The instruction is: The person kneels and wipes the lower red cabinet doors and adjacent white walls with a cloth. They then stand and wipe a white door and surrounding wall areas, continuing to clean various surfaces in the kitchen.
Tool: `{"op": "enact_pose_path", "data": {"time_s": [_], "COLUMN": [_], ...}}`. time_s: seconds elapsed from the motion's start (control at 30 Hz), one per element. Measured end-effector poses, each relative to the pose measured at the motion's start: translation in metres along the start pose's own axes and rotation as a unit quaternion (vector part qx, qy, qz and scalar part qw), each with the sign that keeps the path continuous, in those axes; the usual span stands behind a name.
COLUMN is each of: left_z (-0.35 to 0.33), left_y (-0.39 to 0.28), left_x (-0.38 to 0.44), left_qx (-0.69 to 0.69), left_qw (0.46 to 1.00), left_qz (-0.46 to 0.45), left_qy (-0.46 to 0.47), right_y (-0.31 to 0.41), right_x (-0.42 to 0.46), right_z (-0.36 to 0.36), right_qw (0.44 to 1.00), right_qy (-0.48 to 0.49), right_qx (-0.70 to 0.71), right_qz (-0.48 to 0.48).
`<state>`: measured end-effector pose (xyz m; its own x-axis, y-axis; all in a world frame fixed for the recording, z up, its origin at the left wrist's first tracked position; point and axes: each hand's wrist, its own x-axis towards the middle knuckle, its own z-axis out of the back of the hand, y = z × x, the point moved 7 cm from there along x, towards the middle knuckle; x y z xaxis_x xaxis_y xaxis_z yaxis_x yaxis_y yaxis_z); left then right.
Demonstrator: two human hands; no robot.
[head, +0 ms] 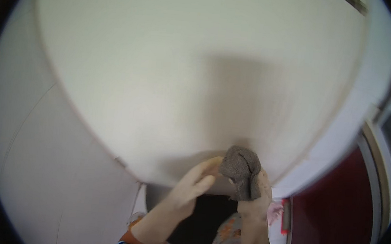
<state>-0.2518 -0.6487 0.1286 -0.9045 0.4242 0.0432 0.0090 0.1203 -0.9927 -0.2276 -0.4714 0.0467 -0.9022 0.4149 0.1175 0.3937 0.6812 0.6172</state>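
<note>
A cream glove covers my right hand, which grips a folded grey cloth in front of my body. My left hand, in a matching long glove, is just left of the cloth. Its thumb stands apart from its curved fingers, and the fingertips reach the cloth's left edge; whether they touch it I cannot tell. Beyond both hands spreads a large smooth white panel, seemingly a door, with shadows falling on it.
A small metal piece like a hinge sits on the panel's left edge, beside a pale wall. At right are a dark red surface, a pink cloth and a red-edged item. Below my hands is a black item.
</note>
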Motion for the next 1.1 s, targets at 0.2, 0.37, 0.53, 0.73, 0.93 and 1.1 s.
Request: {"op": "enact_pose_path", "data": {"time_s": [0.2,0.37,0.53,0.73,0.93,1.1], "left_z": [-0.061,-0.139,-0.247,-0.248,-0.007,-0.001], "left_y": [0.043,0.042,0.021,0.030,-0.199,-0.280], "left_x": [0.013,-0.025,-0.024,-0.022,-0.209,-0.245], "left_qx": [-0.037,0.133,0.171,0.090,-0.002,0.149], "left_qw": [0.975,0.875,0.830,0.928,0.892,0.886], "left_qz": [0.021,-0.086,-0.056,-0.093,-0.087,-0.068], "left_qy": [-0.217,-0.457,-0.527,-0.350,-0.444,-0.434], "right_y": [0.025,0.095,0.205,0.156,0.059,0.081], "right_x": [0.026,0.057,0.052,0.036,-0.119,-0.146], "right_z": [0.058,0.116,0.123,0.063,-0.233,-0.301], "right_qw": [0.986,0.956,0.852,0.825,0.858,0.875], "right_qy": [0.141,0.212,0.444,0.454,0.291,0.265], "right_qx": [-0.070,-0.197,-0.180,-0.258,-0.080,-0.116], "right_qz": [-0.060,-0.037,0.210,-0.217,-0.417,-0.389]}}
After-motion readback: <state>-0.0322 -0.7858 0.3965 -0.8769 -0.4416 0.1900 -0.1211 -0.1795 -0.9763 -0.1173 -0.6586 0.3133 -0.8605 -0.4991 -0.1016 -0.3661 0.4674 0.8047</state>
